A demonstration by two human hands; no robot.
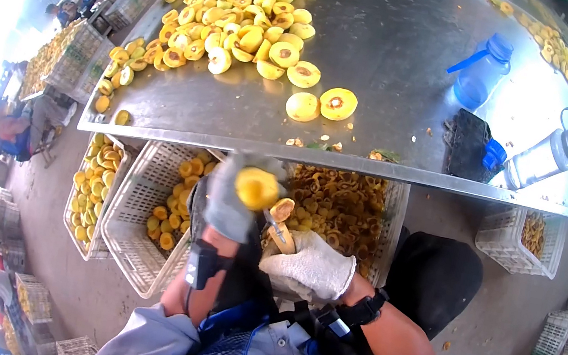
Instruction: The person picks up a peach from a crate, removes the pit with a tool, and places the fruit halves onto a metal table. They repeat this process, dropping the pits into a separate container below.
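Left hand (230, 202): blurred, I see it closed on a yellow fruit half (257, 188), just before the surface's (387, 66) near edge.
Right hand (310, 266): clamped round a wooden-handled tool (282, 238).
Brown piece (282, 210): at the tool's tip.
Fruit heap (251, 16): on the surface, I see.

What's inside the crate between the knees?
The crate holds heaped brownish-orange pieces. Its bottom is covered by that heap, its far end by the table, nearer parts by the left hand and right hand.
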